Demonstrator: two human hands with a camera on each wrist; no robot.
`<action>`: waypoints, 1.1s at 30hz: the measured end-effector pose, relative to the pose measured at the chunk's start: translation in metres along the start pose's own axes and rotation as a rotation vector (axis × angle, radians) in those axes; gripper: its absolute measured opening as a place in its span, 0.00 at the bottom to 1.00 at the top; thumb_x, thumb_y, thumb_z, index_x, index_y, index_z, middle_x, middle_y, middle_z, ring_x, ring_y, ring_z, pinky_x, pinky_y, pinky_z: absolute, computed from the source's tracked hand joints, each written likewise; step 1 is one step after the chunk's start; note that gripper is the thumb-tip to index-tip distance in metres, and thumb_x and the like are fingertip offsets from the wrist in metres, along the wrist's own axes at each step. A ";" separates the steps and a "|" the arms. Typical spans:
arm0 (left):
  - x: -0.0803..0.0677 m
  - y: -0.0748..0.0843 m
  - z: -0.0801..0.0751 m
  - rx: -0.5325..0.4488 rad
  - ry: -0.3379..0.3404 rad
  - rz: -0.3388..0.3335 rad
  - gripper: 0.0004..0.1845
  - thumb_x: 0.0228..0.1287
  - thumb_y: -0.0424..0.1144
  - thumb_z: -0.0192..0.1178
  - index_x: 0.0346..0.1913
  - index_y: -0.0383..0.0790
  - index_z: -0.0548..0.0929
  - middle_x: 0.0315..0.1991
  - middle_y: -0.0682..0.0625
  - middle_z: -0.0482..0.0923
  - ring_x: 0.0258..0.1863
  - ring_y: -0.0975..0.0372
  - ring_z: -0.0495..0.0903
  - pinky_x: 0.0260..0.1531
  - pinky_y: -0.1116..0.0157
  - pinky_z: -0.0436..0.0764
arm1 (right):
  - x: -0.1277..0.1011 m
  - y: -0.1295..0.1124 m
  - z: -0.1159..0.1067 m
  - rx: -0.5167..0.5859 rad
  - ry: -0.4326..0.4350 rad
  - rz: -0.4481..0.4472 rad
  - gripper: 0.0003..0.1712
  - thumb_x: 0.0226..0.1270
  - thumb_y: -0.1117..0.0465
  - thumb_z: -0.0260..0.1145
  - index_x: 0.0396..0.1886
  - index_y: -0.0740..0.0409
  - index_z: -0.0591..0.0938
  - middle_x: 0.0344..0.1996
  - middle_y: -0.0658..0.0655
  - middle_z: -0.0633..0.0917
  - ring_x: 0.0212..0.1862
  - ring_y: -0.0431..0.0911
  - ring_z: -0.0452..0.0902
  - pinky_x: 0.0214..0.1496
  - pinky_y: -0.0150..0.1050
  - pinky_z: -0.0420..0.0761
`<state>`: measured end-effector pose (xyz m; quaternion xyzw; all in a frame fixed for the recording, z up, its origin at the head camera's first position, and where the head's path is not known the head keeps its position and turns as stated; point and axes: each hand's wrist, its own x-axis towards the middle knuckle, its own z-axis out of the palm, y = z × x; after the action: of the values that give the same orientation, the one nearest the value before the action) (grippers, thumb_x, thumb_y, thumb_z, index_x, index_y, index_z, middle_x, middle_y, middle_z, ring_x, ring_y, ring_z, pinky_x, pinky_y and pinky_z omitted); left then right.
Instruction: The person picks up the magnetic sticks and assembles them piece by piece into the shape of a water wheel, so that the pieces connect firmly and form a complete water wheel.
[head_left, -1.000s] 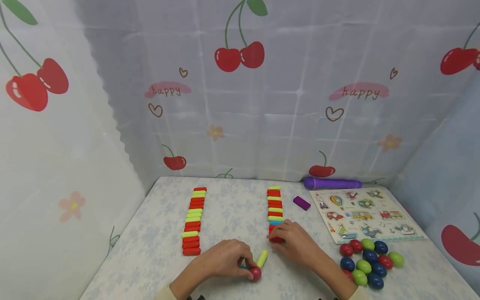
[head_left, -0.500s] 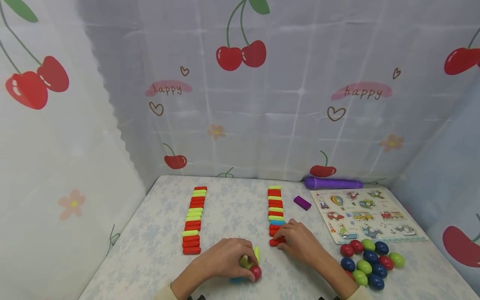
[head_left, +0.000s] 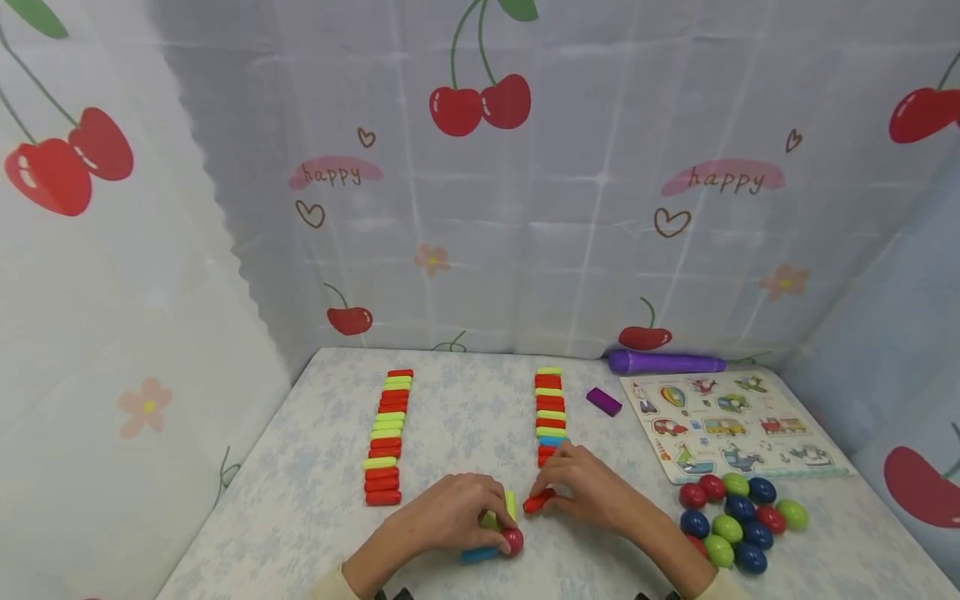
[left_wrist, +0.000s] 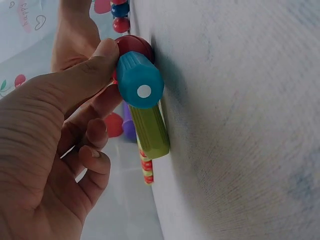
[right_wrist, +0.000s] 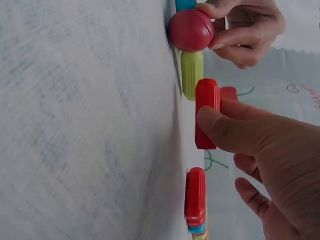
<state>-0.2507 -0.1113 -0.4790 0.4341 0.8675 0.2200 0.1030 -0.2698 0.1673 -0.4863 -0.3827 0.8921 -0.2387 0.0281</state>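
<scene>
My left hand [head_left: 453, 518] pinches a red ball [head_left: 512, 542] low over the table between thumb and fingertips. A blue ridged stick [head_left: 480, 555] and a yellow-green stick [head_left: 511, 503] extend from around the ball; another yellow-green patch shows behind the fingers. Seen from the left wrist, the blue stick [left_wrist: 142, 75] points at the camera, with a yellow-green stick [left_wrist: 152, 132] beyond it. My right hand [head_left: 581, 493] pinches a red ridged stick [right_wrist: 207, 115] by thumb and fingers, its free end close to the yellow-green stick [right_wrist: 192, 75] on the ball.
Two rows of short sticks run away from me: a left row [head_left: 387, 433] of red and yellow-green, and a right row [head_left: 551, 403] with one blue. At right lie several red, green and navy balls [head_left: 738, 507], a picture puzzle board [head_left: 720, 450], a purple block [head_left: 603, 402] and a purple microphone-shaped thing [head_left: 667, 363].
My right hand has drawn the red stick off the near end of the right row, leftward and toward me, near the ball. My left hand has turned the ball and its sticks slightly.
</scene>
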 end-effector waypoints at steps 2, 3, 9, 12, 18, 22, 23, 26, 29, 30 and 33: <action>0.001 0.000 0.000 0.002 0.007 -0.002 0.13 0.66 0.53 0.77 0.50 0.56 0.96 0.37 0.70 0.84 0.34 0.75 0.77 0.35 0.77 0.77 | 0.001 -0.002 0.001 0.022 -0.029 -0.019 0.11 0.68 0.57 0.80 0.46 0.34 0.93 0.41 0.28 0.88 0.51 0.35 0.74 0.56 0.38 0.78; 0.001 0.000 0.001 0.002 0.011 -0.001 0.13 0.66 0.53 0.77 0.50 0.56 0.96 0.38 0.70 0.84 0.34 0.75 0.77 0.35 0.77 0.77 | 0.001 -0.003 0.001 0.034 -0.043 -0.031 0.12 0.68 0.58 0.79 0.46 0.34 0.93 0.41 0.28 0.88 0.50 0.34 0.73 0.55 0.36 0.78; 0.001 0.000 0.002 0.016 0.019 0.000 0.12 0.65 0.53 0.78 0.47 0.55 0.96 0.37 0.70 0.84 0.34 0.76 0.77 0.34 0.78 0.77 | 0.001 -0.008 0.009 0.028 -0.030 -0.166 0.11 0.68 0.57 0.79 0.47 0.37 0.92 0.42 0.30 0.88 0.45 0.32 0.70 0.47 0.27 0.74; 0.001 0.001 0.002 0.025 0.018 -0.008 0.12 0.65 0.54 0.78 0.47 0.55 0.96 0.37 0.70 0.83 0.34 0.76 0.77 0.35 0.78 0.77 | 0.001 -0.008 0.009 0.013 -0.018 -0.181 0.11 0.68 0.57 0.80 0.47 0.38 0.92 0.43 0.31 0.89 0.45 0.32 0.71 0.49 0.28 0.75; 0.000 0.001 0.000 0.040 0.036 0.024 0.14 0.65 0.56 0.77 0.48 0.55 0.96 0.37 0.69 0.84 0.34 0.77 0.77 0.36 0.79 0.77 | 0.000 -0.003 0.004 -0.076 0.041 -0.029 0.12 0.68 0.53 0.80 0.50 0.41 0.92 0.47 0.35 0.88 0.53 0.38 0.77 0.59 0.43 0.82; -0.002 0.000 -0.001 0.039 0.035 0.044 0.14 0.66 0.54 0.77 0.51 0.55 0.95 0.38 0.69 0.84 0.35 0.77 0.78 0.37 0.79 0.77 | 0.001 0.006 0.002 -0.224 0.164 0.116 0.12 0.68 0.56 0.80 0.51 0.47 0.93 0.48 0.44 0.89 0.50 0.42 0.76 0.55 0.46 0.83; -0.002 0.000 -0.001 0.039 0.031 0.049 0.14 0.67 0.53 0.76 0.52 0.55 0.95 0.39 0.68 0.84 0.36 0.77 0.78 0.37 0.79 0.77 | 0.001 0.008 0.003 -0.256 0.184 0.141 0.13 0.67 0.58 0.80 0.50 0.48 0.93 0.48 0.46 0.89 0.49 0.43 0.76 0.54 0.45 0.83; -0.003 0.000 -0.001 0.035 0.017 0.058 0.14 0.68 0.51 0.76 0.53 0.55 0.95 0.40 0.68 0.85 0.36 0.77 0.79 0.38 0.80 0.77 | -0.001 0.014 0.004 -0.307 0.196 0.181 0.14 0.65 0.60 0.82 0.50 0.51 0.93 0.47 0.50 0.89 0.48 0.45 0.76 0.52 0.45 0.84; -0.003 0.000 0.000 0.036 0.012 0.056 0.13 0.68 0.50 0.76 0.53 0.54 0.95 0.40 0.68 0.85 0.36 0.77 0.78 0.38 0.80 0.77 | -0.003 0.017 0.005 -0.295 0.179 0.188 0.13 0.64 0.61 0.82 0.48 0.53 0.93 0.46 0.50 0.89 0.47 0.45 0.76 0.51 0.45 0.84; -0.003 0.000 0.000 0.036 0.013 0.053 0.13 0.68 0.50 0.76 0.52 0.54 0.95 0.39 0.68 0.85 0.36 0.77 0.78 0.38 0.79 0.77 | -0.003 0.017 0.005 -0.288 0.175 0.190 0.13 0.64 0.61 0.82 0.48 0.52 0.93 0.46 0.50 0.90 0.46 0.45 0.76 0.51 0.44 0.84; -0.002 0.001 0.000 0.038 0.018 0.043 0.12 0.68 0.51 0.76 0.51 0.54 0.95 0.38 0.69 0.84 0.35 0.77 0.77 0.37 0.79 0.77 | -0.002 0.017 0.004 -0.259 0.175 0.215 0.10 0.64 0.60 0.82 0.44 0.49 0.93 0.43 0.47 0.90 0.45 0.42 0.75 0.49 0.42 0.84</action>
<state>-0.2490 -0.1125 -0.4787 0.4525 0.8629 0.2096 0.0822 -0.2783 0.1771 -0.4979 -0.2635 0.9501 -0.1500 -0.0739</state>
